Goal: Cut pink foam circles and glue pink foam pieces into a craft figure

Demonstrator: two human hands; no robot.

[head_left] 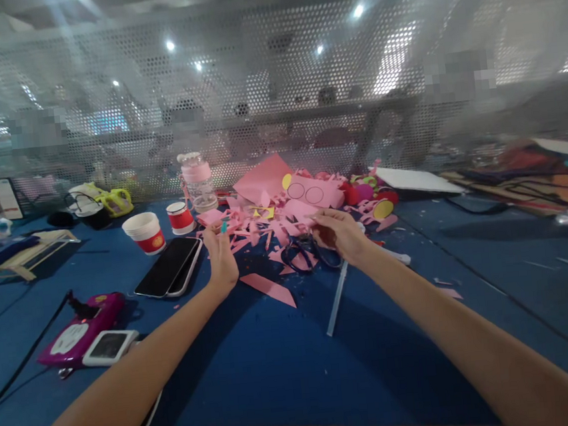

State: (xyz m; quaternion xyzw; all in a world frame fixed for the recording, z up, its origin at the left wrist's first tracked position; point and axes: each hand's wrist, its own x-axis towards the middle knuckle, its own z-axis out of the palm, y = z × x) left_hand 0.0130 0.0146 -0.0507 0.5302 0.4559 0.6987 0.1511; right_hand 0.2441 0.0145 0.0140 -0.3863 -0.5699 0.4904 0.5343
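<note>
My left hand [221,259] reaches out over the blue table [278,361], fingers closed on a small teal thing at the near edge of a heap of pink paper scraps [265,225]. My right hand [339,233] is curled with its fingertips pinched at a pink scrap; what it holds is too small to name. Black-handled scissors [301,255] lie just below and left of it. A pink paper triangle [268,289] and a clear stick [336,298] lie on the table between my arms. A pink sheet with two drawn circles [315,193] tops the heap.
Two stacked phones [169,267] lie left of my left hand, near two red-and-white paper cups [145,233] and a pink-lidded bottle [198,181]. A magenta device [81,329] sits at the near left. A perforated metal screen [300,71] closes the back; a white board [416,179] lies right.
</note>
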